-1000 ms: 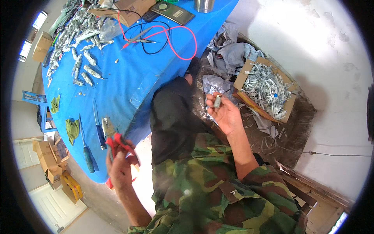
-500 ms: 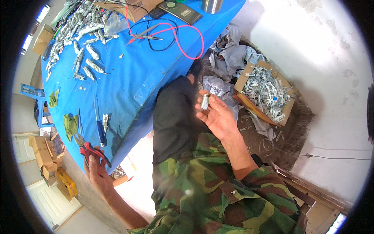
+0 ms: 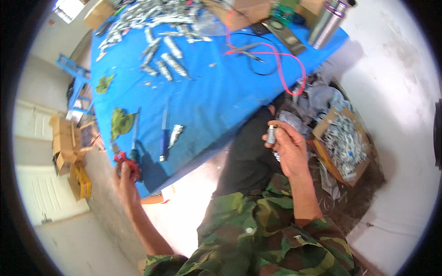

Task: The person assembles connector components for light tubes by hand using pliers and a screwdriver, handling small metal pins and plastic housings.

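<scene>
My left hand (image 3: pixel 127 185) is closed round red-handled pliers (image 3: pixel 126 165) at the near left edge of the blue-covered table (image 3: pixel 207 96). The jaws point toward a green rag (image 3: pixel 121 123). Over my lap, my right hand (image 3: pixel 293 152) pinches a small silver metal cylinder (image 3: pixel 271 134) with a brassy end between thumb and fingers. On the table, right of the pliers, lie a blue-handled screwdriver (image 3: pixel 164 143) and a small whitish-grey part (image 3: pixel 176 134). A second thin tool (image 3: pixel 135 131) rests beside the rag.
Whitish-grey slim parts (image 3: pixel 172 57) are strewn and heaped farther back. A red cable (image 3: pixel 281 69), a steel flask (image 3: pixel 328 25) and a dark flat device (image 3: pixel 286 37) sit at the back right. A cardboard box (image 3: pixel 343 147) full of pale parts stands on the floor at right.
The view has swung, so the table and both hands appear farther right. The pliers' handles, spread apart before, now look closer together. My right hand still holds the silver cylinder.
</scene>
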### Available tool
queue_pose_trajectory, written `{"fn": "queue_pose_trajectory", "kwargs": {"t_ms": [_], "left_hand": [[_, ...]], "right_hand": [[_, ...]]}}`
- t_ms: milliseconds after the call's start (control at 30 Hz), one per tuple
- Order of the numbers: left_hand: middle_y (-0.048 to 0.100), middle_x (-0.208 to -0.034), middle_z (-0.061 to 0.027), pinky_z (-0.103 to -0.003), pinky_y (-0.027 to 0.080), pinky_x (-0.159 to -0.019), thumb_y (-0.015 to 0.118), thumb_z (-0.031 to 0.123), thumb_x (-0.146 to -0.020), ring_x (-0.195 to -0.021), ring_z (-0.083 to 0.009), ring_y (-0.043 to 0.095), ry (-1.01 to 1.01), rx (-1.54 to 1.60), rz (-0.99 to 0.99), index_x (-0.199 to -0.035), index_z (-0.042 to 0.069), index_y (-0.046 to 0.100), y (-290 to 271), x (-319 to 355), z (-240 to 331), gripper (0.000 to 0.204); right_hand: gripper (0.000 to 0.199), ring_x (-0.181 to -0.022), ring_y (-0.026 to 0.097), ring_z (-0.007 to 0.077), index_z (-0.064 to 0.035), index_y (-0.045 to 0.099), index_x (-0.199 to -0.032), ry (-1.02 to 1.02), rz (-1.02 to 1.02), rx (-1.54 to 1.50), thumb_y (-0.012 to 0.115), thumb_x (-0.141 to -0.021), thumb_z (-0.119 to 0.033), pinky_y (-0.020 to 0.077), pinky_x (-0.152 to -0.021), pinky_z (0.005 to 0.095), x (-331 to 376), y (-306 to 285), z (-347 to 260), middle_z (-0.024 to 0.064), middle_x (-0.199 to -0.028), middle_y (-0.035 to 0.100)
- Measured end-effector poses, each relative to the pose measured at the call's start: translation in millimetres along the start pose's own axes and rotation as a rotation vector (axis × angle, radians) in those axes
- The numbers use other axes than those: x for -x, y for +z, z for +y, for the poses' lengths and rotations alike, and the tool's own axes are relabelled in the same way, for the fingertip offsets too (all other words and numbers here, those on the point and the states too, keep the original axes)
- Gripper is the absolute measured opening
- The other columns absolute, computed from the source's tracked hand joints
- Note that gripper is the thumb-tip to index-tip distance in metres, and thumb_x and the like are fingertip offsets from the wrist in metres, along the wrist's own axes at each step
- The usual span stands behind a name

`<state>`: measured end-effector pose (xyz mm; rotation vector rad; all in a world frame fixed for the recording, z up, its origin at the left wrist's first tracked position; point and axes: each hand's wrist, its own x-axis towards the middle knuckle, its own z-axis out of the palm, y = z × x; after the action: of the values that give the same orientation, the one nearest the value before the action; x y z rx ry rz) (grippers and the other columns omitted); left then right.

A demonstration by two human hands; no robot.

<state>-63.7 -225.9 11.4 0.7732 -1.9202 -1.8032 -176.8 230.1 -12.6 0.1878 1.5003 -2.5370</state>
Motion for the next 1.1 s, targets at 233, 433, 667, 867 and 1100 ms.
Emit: {"fn": "queue_pose_trajectory", "kwargs": {"t_ms": [233, 433, 667, 867, 1100], "left_hand": [[0.067, -0.100, -0.0041, -0.026, 0.052, -0.072, 0.068, 0.031, -0.099, -0.083, -0.0119, 0.063, 0.060, -0.279, 0.046, -0.129, -0.001, 0.063, -8, -1, 29, 0.044], [0.070, -0.100, -0.0055, -0.028, 0.056, -0.069, 0.067, 0.028, -0.100, -0.084, -0.0122, 0.066, 0.032, -0.248, 0.112, -0.130, -0.001, 0.063, -23, -14, 31, 0.042], [0.065, -0.092, -0.0022, -0.029, 0.053, -0.067, 0.065, 0.025, -0.102, -0.079, -0.0114, 0.061, 0.128, -0.408, 0.160, -0.117, 0.002, 0.065, -65, -56, 22, 0.028], [0.053, -0.075, -0.0031, -0.033, 0.041, -0.061, 0.062, 0.021, -0.100, -0.066, -0.0134, 0.048, 0.227, -0.773, 0.193, -0.098, 0.002, 0.060, -57, -90, 17, 0.019], [0.060, -0.081, -0.0120, -0.038, 0.047, -0.069, 0.067, 0.021, -0.095, -0.073, -0.0213, 0.054, 0.186, -0.742, 0.120, -0.110, -0.006, 0.065, -54, -99, -10, 0.031]], "right_hand": [[0.025, -0.078, 0.056, 0.0046, -0.0009, 0.072, -0.121, -0.062, -0.058, 0.297, 0.064, -0.103, -0.016, 0.0464, -0.068, 0.0218, -22, 62, -6, -0.0014, -0.094, 0.069], [0.022, -0.073, 0.055, 0.0032, -0.0012, 0.074, -0.117, -0.073, -0.099, 0.413, 0.066, -0.101, -0.015, 0.0448, -0.063, 0.0206, -42, 89, 14, -0.0021, -0.090, 0.068], [0.020, -0.080, 0.060, 0.0034, 0.0008, 0.073, -0.114, -0.101, -0.090, 0.497, 0.067, -0.099, -0.010, 0.0486, -0.068, 0.0210, -59, 107, 13, -0.0014, -0.093, 0.070], [0.020, -0.082, 0.065, 0.0078, 0.0025, 0.073, -0.112, -0.153, -0.090, 0.495, 0.068, -0.097, -0.010, 0.0528, -0.076, 0.0240, -80, 114, 12, 0.0019, -0.092, 0.072], [0.022, -0.083, 0.067, 0.0094, 0.0032, 0.073, -0.108, -0.120, -0.062, 0.523, 0.070, -0.096, -0.014, 0.0535, -0.076, 0.0259, -101, 116, 17, 0.0037, -0.091, 0.073]]}}
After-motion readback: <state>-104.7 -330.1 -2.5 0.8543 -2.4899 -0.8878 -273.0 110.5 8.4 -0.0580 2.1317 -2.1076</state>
